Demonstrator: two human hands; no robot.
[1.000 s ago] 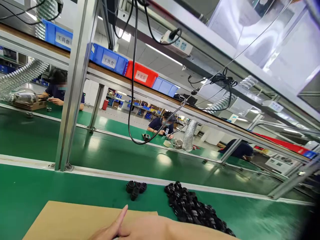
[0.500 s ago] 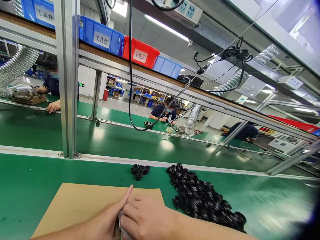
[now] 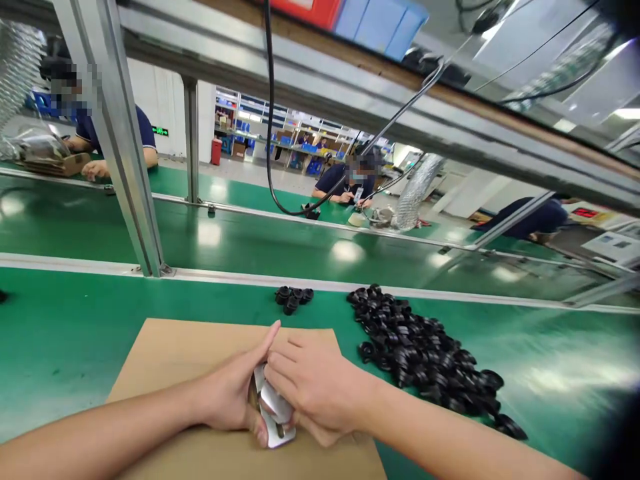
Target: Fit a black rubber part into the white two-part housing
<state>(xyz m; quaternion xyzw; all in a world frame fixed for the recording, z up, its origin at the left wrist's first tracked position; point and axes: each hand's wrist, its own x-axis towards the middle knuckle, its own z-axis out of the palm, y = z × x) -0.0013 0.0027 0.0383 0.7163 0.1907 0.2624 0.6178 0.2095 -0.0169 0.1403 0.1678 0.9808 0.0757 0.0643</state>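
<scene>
Above a flat brown cardboard sheet [image 3: 185, 353], both hands meet around a shiny silver metal part [image 3: 277, 432] with a flat plate-like face and a curved section. My left hand [image 3: 231, 393] is closed along the part's left side, its thumb pointing up and away from me. From the right, my right hand [image 3: 320, 383] is closed, with curled fingers over the upper part of the piece. Much of the metal part is hidden by the fingers, so its full shape cannot be made out.
Right of the cardboard, a large pile of black round plastic parts [image 3: 425, 360] spreads over the green table [image 3: 565, 373]. A small cluster of them [image 3: 291, 305] lies beyond the sheet. A metal post [image 3: 117, 160] and shelf stand ahead; co-workers sit across.
The view has tilted downward, so the hands and table appear higher and more of the silver part shows. Both hands stay closed around it.
</scene>
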